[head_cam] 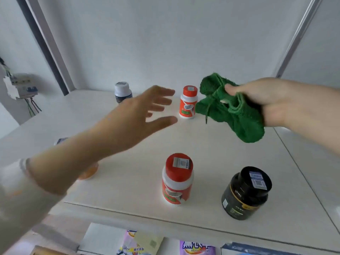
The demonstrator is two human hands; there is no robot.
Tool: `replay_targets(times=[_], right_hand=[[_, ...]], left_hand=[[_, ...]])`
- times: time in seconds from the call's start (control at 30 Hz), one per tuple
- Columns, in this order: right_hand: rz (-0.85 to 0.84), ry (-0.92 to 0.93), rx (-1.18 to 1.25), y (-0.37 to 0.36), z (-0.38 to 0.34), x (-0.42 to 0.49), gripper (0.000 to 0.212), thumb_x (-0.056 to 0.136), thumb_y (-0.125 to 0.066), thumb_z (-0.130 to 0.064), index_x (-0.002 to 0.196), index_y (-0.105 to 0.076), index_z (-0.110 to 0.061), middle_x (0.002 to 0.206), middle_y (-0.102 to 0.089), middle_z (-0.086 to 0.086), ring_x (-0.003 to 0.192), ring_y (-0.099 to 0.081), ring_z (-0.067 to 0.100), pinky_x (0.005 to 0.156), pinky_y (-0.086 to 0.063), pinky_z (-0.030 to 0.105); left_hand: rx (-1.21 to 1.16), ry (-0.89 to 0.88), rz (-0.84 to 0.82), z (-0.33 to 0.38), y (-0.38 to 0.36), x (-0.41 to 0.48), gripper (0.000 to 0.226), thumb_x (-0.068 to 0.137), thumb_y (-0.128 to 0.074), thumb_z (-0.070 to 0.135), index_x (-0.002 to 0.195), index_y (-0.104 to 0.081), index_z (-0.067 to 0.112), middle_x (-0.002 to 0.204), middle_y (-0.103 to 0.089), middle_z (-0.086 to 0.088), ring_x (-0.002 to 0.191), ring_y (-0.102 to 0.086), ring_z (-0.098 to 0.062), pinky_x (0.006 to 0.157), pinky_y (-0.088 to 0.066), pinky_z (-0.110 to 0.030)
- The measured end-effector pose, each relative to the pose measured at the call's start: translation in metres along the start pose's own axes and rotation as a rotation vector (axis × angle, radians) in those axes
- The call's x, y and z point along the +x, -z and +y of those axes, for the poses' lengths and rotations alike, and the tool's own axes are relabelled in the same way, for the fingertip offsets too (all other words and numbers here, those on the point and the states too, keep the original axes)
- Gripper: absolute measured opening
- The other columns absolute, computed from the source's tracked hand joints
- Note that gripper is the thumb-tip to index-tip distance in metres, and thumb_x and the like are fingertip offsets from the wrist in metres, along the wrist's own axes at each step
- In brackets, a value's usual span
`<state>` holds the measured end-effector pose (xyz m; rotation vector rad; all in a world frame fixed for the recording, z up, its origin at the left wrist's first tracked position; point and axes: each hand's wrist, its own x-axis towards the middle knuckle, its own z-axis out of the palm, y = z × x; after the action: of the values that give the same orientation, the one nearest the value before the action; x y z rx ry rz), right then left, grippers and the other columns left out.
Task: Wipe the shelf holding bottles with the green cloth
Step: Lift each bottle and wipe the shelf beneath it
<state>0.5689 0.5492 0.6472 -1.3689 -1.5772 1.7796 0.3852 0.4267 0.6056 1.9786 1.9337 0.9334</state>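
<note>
My right hand [261,100] grips the crumpled green cloth [230,111] in the air above the pale shelf [128,190], just right of a small red-capped bottle [188,102] at the back. My left hand [145,111] hovers over the shelf's middle with fingers spread and straight, holding nothing, a short way left of that bottle. A larger red-capped bottle [177,178] and a black jar [245,193] stand near the front edge. A white-capped dark bottle [122,92] stands at the back left.
An orange object [89,172] and a small item [61,141] lie partly hidden under my left forearm. Below the shelf's front edge sit purple packets [197,248]. A breaker box with wires [20,87] hangs on the left wall. Metal uprights frame the shelf.
</note>
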Motion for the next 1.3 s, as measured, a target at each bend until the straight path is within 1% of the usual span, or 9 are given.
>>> replay_targets(times=[0.2, 0.33, 0.43, 0.57, 0.67, 0.8, 1.03, 1.17, 1.3], right_hand=[[0.081, 0.153, -0.227, -0.004, 0.023, 0.031, 0.017, 0.094, -0.049, -0.025, 0.083, -0.061, -0.019, 0.054, -0.067, -0.008, 0.044, -0.062, 0.005, 0.039, -0.044, 0.011], [-0.068, 0.294, -0.620, -0.011, 0.040, 0.045, 0.024, 0.094, -0.043, -0.035, 0.114, -0.051, -0.045, 0.102, -0.063, -0.021, 0.094, -0.060, 0.001, 0.073, -0.047, 0.013], [-0.359, 0.340, -1.086, -0.009, 0.064, 0.058, 0.049, 0.094, -0.035, -0.043, 0.139, -0.015, -0.050, 0.148, -0.015, -0.030, 0.138, -0.011, -0.006, 0.113, -0.014, 0.019], [-0.574, 0.430, -1.284, 0.002, 0.082, 0.064, 0.048, 0.093, -0.019, -0.049, 0.128, 0.013, -0.057, 0.138, 0.031, -0.038, 0.122, 0.040, -0.015, 0.109, 0.018, 0.016], [-0.589, 0.680, -1.311, -0.001, 0.092, 0.080, 0.053, 0.087, -0.012, -0.053, 0.140, -0.003, -0.050, 0.149, 0.022, -0.027, 0.133, 0.031, -0.007, 0.110, 0.022, 0.016], [-0.323, 0.960, -1.267, -0.019, 0.095, 0.130, 0.053, 0.095, -0.020, -0.050, 0.137, -0.041, -0.026, 0.152, -0.027, 0.001, 0.143, -0.017, 0.014, 0.116, -0.004, 0.019], [0.091, 0.433, -1.219, -0.038, 0.043, 0.227, 0.047, 0.099, -0.022, -0.037, 0.145, -0.020, -0.029, 0.158, -0.004, -0.002, 0.145, -0.001, 0.016, 0.117, -0.003, 0.033], [-0.002, 0.474, -1.211, -0.049, 0.046, 0.222, 0.047, 0.099, -0.023, -0.036, 0.145, -0.017, -0.031, 0.158, -0.002, -0.004, 0.145, 0.003, 0.012, 0.116, 0.002, 0.028], [-0.415, 0.952, -1.211, -0.063, 0.081, 0.142, 0.051, 0.093, -0.027, -0.045, 0.141, -0.031, -0.030, 0.155, -0.015, -0.006, 0.141, 0.000, 0.001, 0.113, 0.003, 0.015]], left_hand=[[0.228, -0.035, -0.121, -0.026, -0.005, 0.121, 0.050, 0.085, -0.057, 0.039, 0.130, -0.043, 0.025, 0.129, -0.056, -0.002, 0.109, -0.056, -0.016, 0.094, -0.043, -0.027], [0.209, -0.063, -0.235, -0.042, -0.027, 0.161, 0.056, 0.084, -0.059, 0.042, 0.136, -0.038, 0.032, 0.135, -0.051, -0.002, 0.118, -0.051, -0.017, 0.095, -0.039, -0.028], [0.168, -0.057, -0.313, -0.055, -0.031, 0.176, 0.050, 0.082, -0.062, 0.041, 0.129, -0.047, 0.036, 0.133, -0.053, 0.004, 0.113, -0.056, -0.015, 0.094, -0.044, -0.028], [0.096, -0.072, -0.307, -0.060, -0.037, 0.185, 0.038, 0.082, -0.064, 0.031, 0.119, -0.055, 0.029, 0.120, -0.060, 0.006, 0.102, -0.058, -0.011, 0.083, -0.048, -0.022], [0.091, -0.068, -0.291, -0.063, -0.037, 0.189, 0.037, 0.083, -0.063, 0.029, 0.118, -0.054, 0.025, 0.117, -0.060, 0.004, 0.102, -0.057, -0.014, 0.080, -0.048, -0.022], [0.101, -0.063, -0.132, -0.063, -0.010, 0.196, 0.039, 0.084, -0.061, 0.031, 0.120, -0.055, 0.021, 0.109, -0.056, 0.004, 0.098, -0.055, -0.013, 0.081, -0.043, -0.022], [0.100, -0.007, 0.067, -0.058, 0.046, 0.190, 0.037, 0.087, -0.055, 0.035, 0.123, -0.052, 0.025, 0.110, -0.053, 0.012, 0.078, -0.063, -0.006, 0.060, -0.046, -0.015], [0.117, 0.035, 0.119, -0.066, 0.055, 0.178, 0.040, 0.088, -0.052, 0.038, 0.125, -0.051, 0.024, 0.110, -0.053, 0.011, 0.078, -0.065, -0.011, 0.065, -0.047, -0.016], [0.130, 0.040, 0.116, -0.073, 0.058, 0.170, 0.040, 0.089, -0.052, 0.037, 0.126, -0.050, 0.023, 0.109, -0.052, 0.011, 0.075, -0.061, -0.008, 0.058, -0.040, -0.011]])
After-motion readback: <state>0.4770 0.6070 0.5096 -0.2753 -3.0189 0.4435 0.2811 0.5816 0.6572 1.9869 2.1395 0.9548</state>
